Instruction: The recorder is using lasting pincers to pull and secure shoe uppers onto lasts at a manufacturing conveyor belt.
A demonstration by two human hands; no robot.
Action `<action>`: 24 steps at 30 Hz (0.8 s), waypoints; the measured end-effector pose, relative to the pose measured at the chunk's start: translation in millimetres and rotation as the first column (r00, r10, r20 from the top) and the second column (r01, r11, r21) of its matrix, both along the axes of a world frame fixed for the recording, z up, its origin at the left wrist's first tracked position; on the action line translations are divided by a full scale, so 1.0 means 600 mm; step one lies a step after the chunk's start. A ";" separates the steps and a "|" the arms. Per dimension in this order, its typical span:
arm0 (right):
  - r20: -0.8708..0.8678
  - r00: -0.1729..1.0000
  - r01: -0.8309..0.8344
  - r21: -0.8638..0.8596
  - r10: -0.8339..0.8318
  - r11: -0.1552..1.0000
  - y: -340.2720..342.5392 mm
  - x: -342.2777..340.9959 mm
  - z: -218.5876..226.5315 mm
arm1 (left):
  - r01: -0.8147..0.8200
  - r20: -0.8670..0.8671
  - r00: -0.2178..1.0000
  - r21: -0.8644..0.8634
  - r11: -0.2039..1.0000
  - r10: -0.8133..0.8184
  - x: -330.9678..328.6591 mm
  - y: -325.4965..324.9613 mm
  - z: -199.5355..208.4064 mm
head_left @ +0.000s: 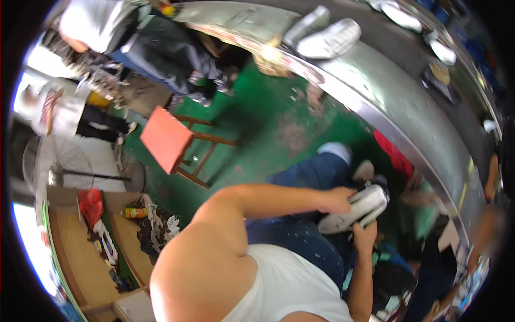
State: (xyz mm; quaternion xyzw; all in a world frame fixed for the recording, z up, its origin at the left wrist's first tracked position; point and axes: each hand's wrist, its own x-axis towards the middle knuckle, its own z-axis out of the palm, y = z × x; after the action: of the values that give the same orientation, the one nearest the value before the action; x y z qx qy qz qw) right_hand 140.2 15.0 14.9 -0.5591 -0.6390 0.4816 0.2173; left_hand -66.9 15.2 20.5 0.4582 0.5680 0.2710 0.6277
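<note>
At 4 o'clock, over the lap, I have 1 pale shoe (pixel 348 216) between my 2 hands: the right hand (pixel 366 236) grips its lower edge, while the left hand (pixel 338 200) touches its upper side, though whether it grips I cannot tell. I'd brace with the right and keep the left's pressure even. At 2 o'clock the table (pixel 375 78) curves close by, its edge the likeliest snag; 2 shoes (pixel 331 40) sit at 1 o'clock, an orange stool (pixel 166 138) stands at 9.
</note>
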 end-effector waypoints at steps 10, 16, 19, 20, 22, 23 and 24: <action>0.166 0.986 0.042 -0.153 -0.016 0.987 0.007 0.071 0.032 | 0.239 0.517 0.842 -0.106 0.965 -0.152 -0.028 -0.006 0.004; 0.302 0.913 -0.242 -0.140 0.274 0.960 -0.021 0.116 0.141 | 0.092 0.267 0.960 -0.018 0.996 -0.083 0.000 -0.049 -0.033; 0.402 0.772 -0.563 0.075 0.492 0.823 -0.018 0.074 0.151 | 0.070 0.167 0.980 0.228 0.971 -0.110 -0.021 -0.066 -0.085; 0.438 0.744 -0.619 0.167 0.505 0.768 -0.015 0.065 0.146 | 0.075 0.149 0.984 0.183 0.980 -0.103 -0.023 -0.066 -0.069; 0.605 0.639 -0.682 0.159 0.475 0.714 -0.008 0.059 0.153 | 0.151 0.065 0.984 0.167 0.974 -0.163 -0.012 -0.052 -0.058; 0.682 0.563 -0.740 0.164 0.468 0.652 -0.003 0.064 0.153 | 0.124 0.108 0.983 0.196 0.973 -0.147 -0.006 -0.059 -0.055; 0.722 0.504 -0.742 0.082 0.473 0.665 0.000 0.053 0.169 | 0.150 -0.001 0.987 0.331 0.932 -0.158 0.010 -0.054 -0.099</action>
State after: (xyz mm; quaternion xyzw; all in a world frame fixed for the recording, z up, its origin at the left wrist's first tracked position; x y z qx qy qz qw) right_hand 172.0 14.9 116.6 -0.3663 -0.9097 0.1678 -0.1005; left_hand -60.9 -17.1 -39.0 0.5964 0.4689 0.3179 0.5687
